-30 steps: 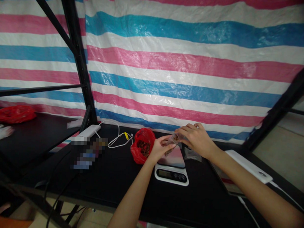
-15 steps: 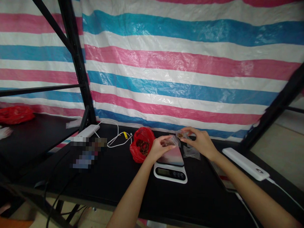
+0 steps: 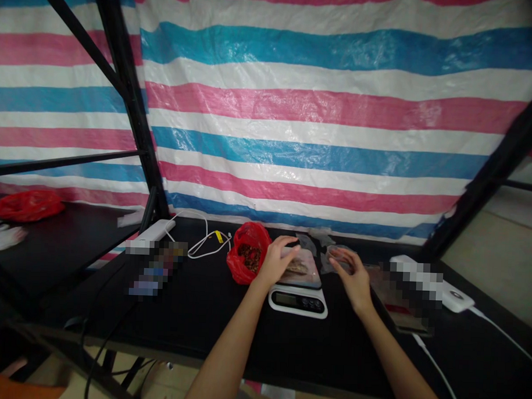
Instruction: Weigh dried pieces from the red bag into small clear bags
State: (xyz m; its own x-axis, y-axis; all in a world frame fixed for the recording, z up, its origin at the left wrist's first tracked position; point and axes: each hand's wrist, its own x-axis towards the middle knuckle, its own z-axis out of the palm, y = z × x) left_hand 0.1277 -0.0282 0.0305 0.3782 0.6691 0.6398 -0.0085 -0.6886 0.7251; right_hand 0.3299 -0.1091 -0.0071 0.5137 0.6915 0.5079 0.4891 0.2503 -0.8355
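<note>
clear bag (image 3: 297, 268) now on the scale (image 3: 274, 307), left hand (image 3: 275, 262) beside

The left hand (image 3: 276, 263) hides part of the scale (image 3: 298, 290), whose display (image 3: 288, 300) is unreadable.

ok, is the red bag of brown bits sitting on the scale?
No, the red bag stands on the black table, left of the scale.

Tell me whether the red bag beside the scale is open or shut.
Open: the red bag has its mouth spread, showing brown bits inside.
</note>
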